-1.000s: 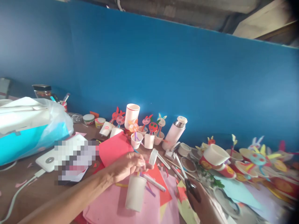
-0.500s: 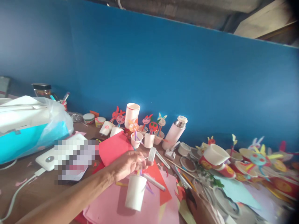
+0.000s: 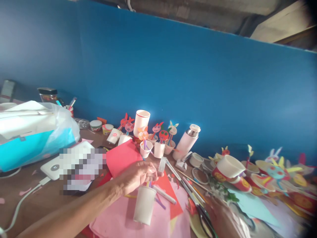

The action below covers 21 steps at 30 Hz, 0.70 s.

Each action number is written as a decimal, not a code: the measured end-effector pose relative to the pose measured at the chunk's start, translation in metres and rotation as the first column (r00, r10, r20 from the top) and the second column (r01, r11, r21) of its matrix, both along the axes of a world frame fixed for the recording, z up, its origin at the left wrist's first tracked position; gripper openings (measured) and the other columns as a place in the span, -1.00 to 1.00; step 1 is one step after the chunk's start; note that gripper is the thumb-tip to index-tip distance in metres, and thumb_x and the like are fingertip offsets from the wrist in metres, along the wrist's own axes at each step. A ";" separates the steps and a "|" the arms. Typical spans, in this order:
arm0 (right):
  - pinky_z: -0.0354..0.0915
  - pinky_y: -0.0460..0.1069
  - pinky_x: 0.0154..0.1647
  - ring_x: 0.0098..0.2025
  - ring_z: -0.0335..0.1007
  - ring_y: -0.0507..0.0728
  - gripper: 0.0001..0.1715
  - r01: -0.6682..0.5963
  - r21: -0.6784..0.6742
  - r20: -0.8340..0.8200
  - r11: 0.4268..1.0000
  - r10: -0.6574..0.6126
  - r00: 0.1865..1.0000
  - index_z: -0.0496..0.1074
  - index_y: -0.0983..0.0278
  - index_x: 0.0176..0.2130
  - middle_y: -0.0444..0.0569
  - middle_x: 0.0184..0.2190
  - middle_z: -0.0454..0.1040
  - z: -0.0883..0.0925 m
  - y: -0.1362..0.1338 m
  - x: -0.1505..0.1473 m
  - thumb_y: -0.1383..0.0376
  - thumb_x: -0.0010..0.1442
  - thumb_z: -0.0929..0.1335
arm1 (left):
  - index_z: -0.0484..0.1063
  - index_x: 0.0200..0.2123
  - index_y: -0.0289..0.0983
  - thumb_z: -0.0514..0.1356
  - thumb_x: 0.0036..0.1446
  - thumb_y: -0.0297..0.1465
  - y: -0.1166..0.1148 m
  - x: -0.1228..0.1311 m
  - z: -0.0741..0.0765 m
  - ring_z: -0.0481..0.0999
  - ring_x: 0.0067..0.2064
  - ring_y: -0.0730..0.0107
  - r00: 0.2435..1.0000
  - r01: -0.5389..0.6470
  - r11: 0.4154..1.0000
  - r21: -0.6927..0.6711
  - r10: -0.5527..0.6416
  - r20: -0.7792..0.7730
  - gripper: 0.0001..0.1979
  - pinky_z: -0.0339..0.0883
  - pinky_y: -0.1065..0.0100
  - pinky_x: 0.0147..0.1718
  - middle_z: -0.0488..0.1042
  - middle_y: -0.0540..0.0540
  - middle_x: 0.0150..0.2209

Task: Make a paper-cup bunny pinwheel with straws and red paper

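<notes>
My left hand (image 3: 142,175) is closed, its fingertips pinched together above a white paper cup (image 3: 145,205). What they pinch, if anything, is too small to make out. The cup stands upside down on pink paper (image 3: 116,215), and purple strips show behind it. Just past my fingertips is a small whitish block-like object (image 3: 161,166); whether I touch it is unclear. My right hand (image 3: 225,213), smeared by motion, is low on the right beside black-handled scissors (image 3: 206,219). Its fingers do not show clearly. A capped white marker (image 3: 164,194) lies right of the cup.
Paper cups bearing cut-paper animal faces stand along the blue wall (image 3: 173,72), near a white thermos (image 3: 185,143). More decorated cups (image 3: 230,165) crowd the right. A power bank (image 3: 66,160) with its cable and a plastic bag (image 3: 61,122) lie left.
My right hand has shifted right and the scissors' black handles now show beside it. My left hand has stayed nearly in place above the cup. The view has shifted slightly.
</notes>
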State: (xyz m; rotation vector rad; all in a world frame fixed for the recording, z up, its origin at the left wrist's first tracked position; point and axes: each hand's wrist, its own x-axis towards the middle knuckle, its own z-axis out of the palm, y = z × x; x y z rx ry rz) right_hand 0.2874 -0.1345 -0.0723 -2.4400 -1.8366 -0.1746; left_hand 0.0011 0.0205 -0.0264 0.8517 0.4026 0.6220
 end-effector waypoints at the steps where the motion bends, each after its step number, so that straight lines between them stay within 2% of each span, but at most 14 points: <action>1: 0.32 -0.04 -0.55 -0.36 0.52 0.17 -0.69 -0.046 0.118 0.014 0.992 0.045 0.999 0.45 0.11 -0.15 0.02 -0.19 0.52 0.013 0.003 -0.010 0.23 0.20 0.19 | 0.45 -0.50 -0.33 0.22 -0.03 -0.49 -0.001 0.001 0.000 0.51 -0.21 0.25 1.000 -0.018 1.000 -0.001 0.018 -0.007 -0.96 0.20 0.21 -0.05 0.52 -0.10 -0.43; 2: 0.33 -0.05 -0.50 -0.31 0.51 0.16 -0.69 -0.099 0.248 0.033 0.964 0.094 0.995 0.42 0.10 -0.11 -0.01 -0.16 0.50 0.026 0.007 -0.023 0.22 0.22 0.19 | 0.45 -0.50 -0.32 0.23 -0.04 -0.47 -0.003 0.002 0.000 0.50 -0.21 0.25 0.999 -0.037 0.999 -0.003 0.037 -0.019 -0.95 0.20 0.21 -0.05 0.52 -0.10 -0.44; 3: 0.34 -0.05 -0.44 -0.26 0.49 0.15 -0.72 -0.165 0.376 0.052 0.912 0.157 0.986 0.41 0.12 -0.12 -0.02 -0.16 0.49 0.037 0.013 -0.037 0.23 0.23 0.20 | 0.45 -0.50 -0.31 0.25 -0.05 -0.45 -0.004 0.003 0.001 0.50 -0.21 0.25 0.998 -0.055 0.999 -0.004 0.054 -0.032 -0.95 0.19 0.21 -0.05 0.52 -0.09 -0.45; 5: 0.31 -0.07 -0.34 -0.27 0.45 0.10 -0.79 -0.345 0.554 0.106 0.757 0.347 0.932 0.42 0.16 -0.18 -0.03 -0.27 0.49 0.054 0.026 -0.066 0.30 0.24 0.22 | 0.46 -0.52 -0.31 0.27 -0.08 -0.41 -0.007 0.006 0.001 0.49 -0.18 0.23 0.995 -0.085 0.996 0.003 0.085 -0.048 -0.92 0.17 0.21 -0.04 0.50 -0.07 -0.49; 6: 0.30 -0.06 -0.30 -0.29 0.43 0.09 -0.80 -0.410 0.594 0.121 0.692 0.427 0.896 0.42 0.18 -0.19 -0.04 -0.31 0.48 0.060 0.033 -0.079 0.34 0.22 0.24 | 0.46 -0.53 -0.31 0.28 -0.09 -0.40 -0.008 0.006 0.001 0.48 -0.17 0.22 0.995 -0.090 0.996 0.013 0.091 -0.052 -0.90 0.16 0.21 -0.03 0.49 -0.07 -0.51; 9: 0.26 -0.03 -0.29 -0.32 0.36 0.10 -0.80 -0.517 0.612 0.147 0.598 0.557 0.818 0.43 0.20 -0.21 -0.02 -0.36 0.45 0.066 0.053 -0.106 0.42 0.19 0.28 | 0.46 -0.54 -0.32 0.29 -0.10 -0.37 -0.010 0.007 0.002 0.45 -0.21 0.28 0.994 -0.089 0.995 0.043 0.091 -0.054 -0.88 0.13 0.24 -0.04 0.47 -0.06 -0.51; 13: 0.24 -0.02 -0.33 -0.34 0.32 0.09 -0.76 -0.574 0.599 0.138 0.558 0.633 0.761 0.43 0.19 -0.17 -0.02 -0.34 0.43 0.062 0.068 -0.115 0.44 0.16 0.31 | 0.47 -0.52 -0.33 0.30 -0.11 -0.37 -0.011 0.007 0.002 0.41 -0.35 0.39 0.995 -0.080 0.995 0.060 0.083 -0.055 -0.87 0.15 0.29 -0.12 0.46 -0.03 -0.51; 18: 0.25 -0.02 -0.33 -0.33 0.31 0.09 -0.75 -0.578 0.604 0.096 0.548 0.670 0.736 0.41 0.18 -0.16 -0.03 -0.35 0.41 0.056 0.074 -0.111 0.45 0.16 0.32 | 0.51 -0.31 -0.34 0.30 -0.11 -0.36 -0.011 0.006 -0.002 0.41 -0.36 0.41 0.997 -0.048 0.999 0.007 0.048 -0.056 -0.76 0.17 0.34 -0.21 0.47 -0.03 -0.48; 21: 0.25 -0.02 -0.33 -0.32 0.31 0.09 -0.74 -0.581 0.605 0.083 0.544 0.683 0.726 0.40 0.19 -0.16 -0.04 -0.35 0.40 0.054 0.075 -0.109 0.46 0.15 0.31 | 0.50 -0.28 -0.33 0.30 -0.11 -0.35 -0.010 0.006 -0.003 0.42 -0.35 0.39 0.995 -0.026 1.000 -0.009 0.025 -0.092 -0.73 0.18 0.36 -0.26 0.48 -0.05 -0.45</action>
